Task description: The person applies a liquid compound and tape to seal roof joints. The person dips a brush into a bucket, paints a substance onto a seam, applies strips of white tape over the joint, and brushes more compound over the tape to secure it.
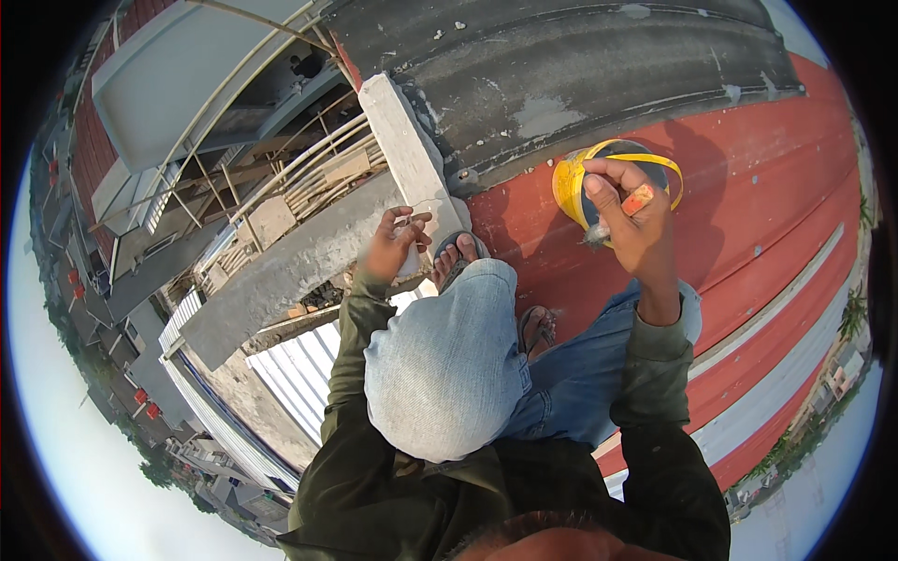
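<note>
My right hand [636, 220] grips a paintbrush with an orange handle [639, 196] and grey, messy bristles [599, 234], held over a yellow bucket [568, 178] on the red roof. My left hand [393, 245] has its fingers curled near a concrete ledge [393, 122]; something small and white [410, 262] shows at the fingers, too unclear to name. My feet in flip-flops [538, 327] stand on the roof and near the ledge, either side of my raised denim knee [440, 355].
A dark grey, patched strip [561, 65] runs along the red roof [748, 206]. At left, a grey concrete beam [262, 280] borders a lower opening with bamboo poles [309, 168] and white corrugated sheets [290, 374]. Rooftops and trees lie far below at the rim.
</note>
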Tool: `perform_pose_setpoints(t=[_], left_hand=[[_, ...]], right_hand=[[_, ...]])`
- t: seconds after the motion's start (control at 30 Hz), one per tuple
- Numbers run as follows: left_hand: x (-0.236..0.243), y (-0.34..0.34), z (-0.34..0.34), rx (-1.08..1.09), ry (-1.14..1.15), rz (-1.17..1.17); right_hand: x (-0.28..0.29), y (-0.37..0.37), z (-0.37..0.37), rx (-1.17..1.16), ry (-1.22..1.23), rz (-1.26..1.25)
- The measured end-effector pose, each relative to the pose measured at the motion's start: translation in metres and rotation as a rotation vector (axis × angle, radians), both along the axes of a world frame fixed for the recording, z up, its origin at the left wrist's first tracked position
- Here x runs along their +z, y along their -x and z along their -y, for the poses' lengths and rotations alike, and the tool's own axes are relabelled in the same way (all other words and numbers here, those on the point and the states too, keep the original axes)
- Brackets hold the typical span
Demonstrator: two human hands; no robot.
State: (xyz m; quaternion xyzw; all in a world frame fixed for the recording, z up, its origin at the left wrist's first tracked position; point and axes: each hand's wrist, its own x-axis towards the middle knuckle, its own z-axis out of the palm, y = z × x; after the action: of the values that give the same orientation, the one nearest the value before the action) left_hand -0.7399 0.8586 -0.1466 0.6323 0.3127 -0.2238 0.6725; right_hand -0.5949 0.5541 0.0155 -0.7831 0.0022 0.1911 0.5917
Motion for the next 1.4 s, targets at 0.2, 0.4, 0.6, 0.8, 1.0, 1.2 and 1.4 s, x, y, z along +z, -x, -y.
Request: perform_pose_setpoints(t=[0.2, 0.4, 0.6, 0.8, 1.0, 1.2, 1.4], left_hand=[[-0.007, -0.040, 0.041, 0.207, 0.596, 0.127], [-0.010, -0.044, 0.042, 0.001, 0.381, 0.092], [-0.002, -0.044, 0.039, -0.192, 0.254, 0.101], [-0.005, -0.025, 0.035, -0.179, 0.291, 0.099], [-0.001, -0.025, 0.036, -0.203, 0.234, 0.004], [0.005, -0.028, 0.039, -0.226, 0.179, -0.005], [-0.011, -0.022, 0.041, -0.050, 0.215, 0.067]], right_hand=[[-0.080, 0.018, -0.066, 0.239, 0.032, -0.107], [-0.126, 0.032, -0.074, 0.308, -0.020, -0.076], [-0.128, 0.032, -0.075, 0.369, 0.037, -0.104], [-0.133, 0.039, -0.075, 0.442, 0.191, -0.147], [-0.151, 0.048, -0.067, 0.386, 0.159, -0.179], [-0.149, 0.041, -0.064, 0.459, 0.101, -0.224], [-0.151, 0.041, -0.065, 0.488, 0.176, -0.205]])
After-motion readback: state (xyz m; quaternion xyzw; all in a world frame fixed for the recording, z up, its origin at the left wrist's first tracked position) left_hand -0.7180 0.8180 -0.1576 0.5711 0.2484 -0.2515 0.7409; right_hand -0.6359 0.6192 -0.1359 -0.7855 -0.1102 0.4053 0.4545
